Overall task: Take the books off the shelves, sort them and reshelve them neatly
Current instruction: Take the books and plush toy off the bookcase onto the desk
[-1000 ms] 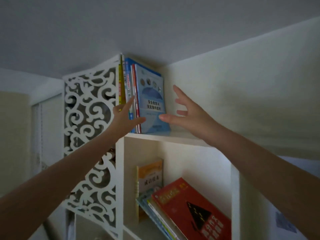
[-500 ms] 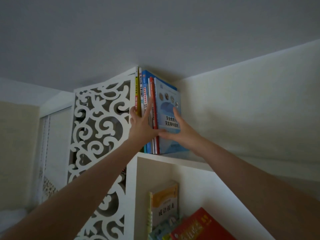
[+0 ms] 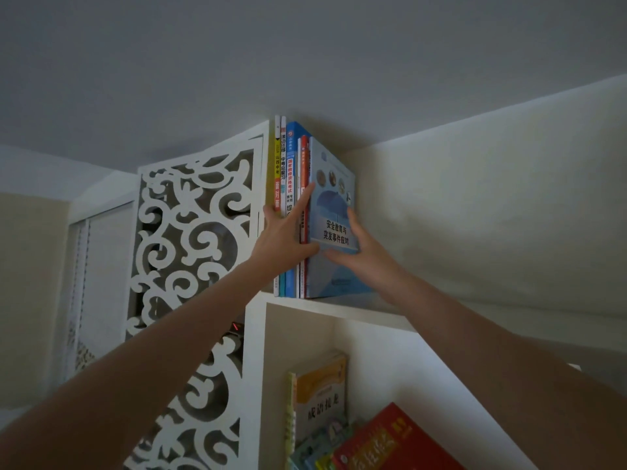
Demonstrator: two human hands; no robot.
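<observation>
You reach up with both bare arms to the top board of a white painted wooden bookcase (image 3: 339, 308). There a short row of thin upright paperbacks (image 3: 290, 198) stands against the white fretwork side panel (image 3: 190, 232) of scrolling cut-outs, close under the grey ceiling (image 3: 305, 62). Your left hand (image 3: 283, 234) is spread flat over the spines. Its forefinger (image 3: 307, 198) stretches up across the red spine (image 3: 305, 157), its thumb points right along the lower part of the row, and its other fingers lie over the yellow spine (image 3: 277, 178) and the blue spine (image 3: 290, 171). Your right hand (image 3: 366, 256) lies open against the cover of the outermost book, a light-blue glossy paperback with dark Chinese lettering (image 3: 330, 205). Its thumb (image 3: 334, 256) stretches left so that the two thumb tips sit close together, and its fingers (image 3: 353, 218) are laid straight up along the cover's far edge. Neither hand plainly curls round anything, and every book in the row stands on the board between your right palm and the panel. In the compartment below, a yellow-and-orange paperback (image 3: 320, 395) stands upright at the left. A red paperback with yellow lettering (image 3: 383, 439) leans in front of it, over a few more tilted books (image 3: 315, 452). A small dark device with red lights (image 3: 235, 327) shows by the panel beside your left forearm.
</observation>
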